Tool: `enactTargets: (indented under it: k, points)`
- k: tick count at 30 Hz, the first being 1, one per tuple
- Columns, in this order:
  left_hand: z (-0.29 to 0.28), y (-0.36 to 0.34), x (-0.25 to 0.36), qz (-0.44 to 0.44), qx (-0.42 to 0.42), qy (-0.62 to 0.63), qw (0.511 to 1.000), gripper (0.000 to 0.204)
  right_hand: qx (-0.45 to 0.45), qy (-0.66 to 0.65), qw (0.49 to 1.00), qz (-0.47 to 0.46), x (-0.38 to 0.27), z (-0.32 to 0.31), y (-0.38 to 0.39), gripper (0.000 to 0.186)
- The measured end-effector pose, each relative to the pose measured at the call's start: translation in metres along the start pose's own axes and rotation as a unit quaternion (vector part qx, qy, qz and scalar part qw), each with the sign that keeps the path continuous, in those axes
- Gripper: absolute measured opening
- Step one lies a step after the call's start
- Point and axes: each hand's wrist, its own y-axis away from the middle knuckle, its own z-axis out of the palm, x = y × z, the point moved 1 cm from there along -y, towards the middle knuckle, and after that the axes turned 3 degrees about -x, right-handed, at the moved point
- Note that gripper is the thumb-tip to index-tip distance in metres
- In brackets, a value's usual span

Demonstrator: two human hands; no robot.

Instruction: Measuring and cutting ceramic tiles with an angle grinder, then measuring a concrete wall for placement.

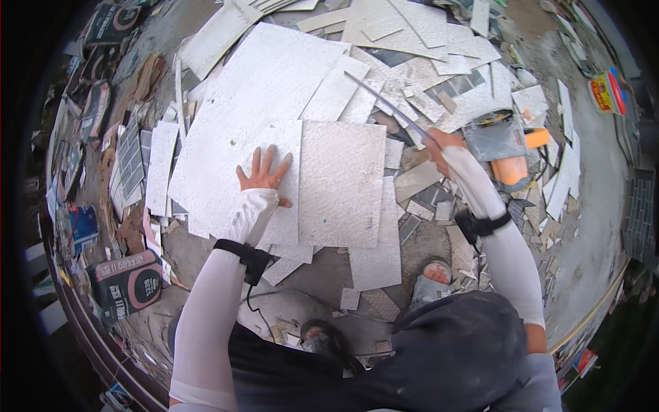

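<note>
My left hand (266, 172) lies with fingers spread on a pale speckled board (226, 192), one of several stacked white pieces. Beside it on the right lies a smaller rectangular board (340, 182) with a rough face. My right hand (439, 144) is closed round a long thin metal bar (384, 101), which angles up and left over the stack. Just right of that hand is an orange and grey power tool (506, 168), partly covered in dust.
Offcuts and dark grid-patterned tiles (130, 161) litter the concrete floor (583, 233). Dark bags (125, 281) line the left side; a red and yellow bucket (605, 93) sits at the upper right. My feet (436, 273) are among fragments at the bottom.
</note>
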Motion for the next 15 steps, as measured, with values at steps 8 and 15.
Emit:
enactTargets:
  k: [8,15]
  points:
    - [0.006,-0.003,-0.013,0.086,0.012,-0.019,0.996,0.122,0.226,-0.106,0.962,0.108,0.094,-0.105,0.208,0.028]
    - [-0.006,-0.005,0.000,0.092,-0.003,-0.017,0.996,0.126,0.270,-0.216,0.928,0.139,0.195,-0.068,0.325,0.029]
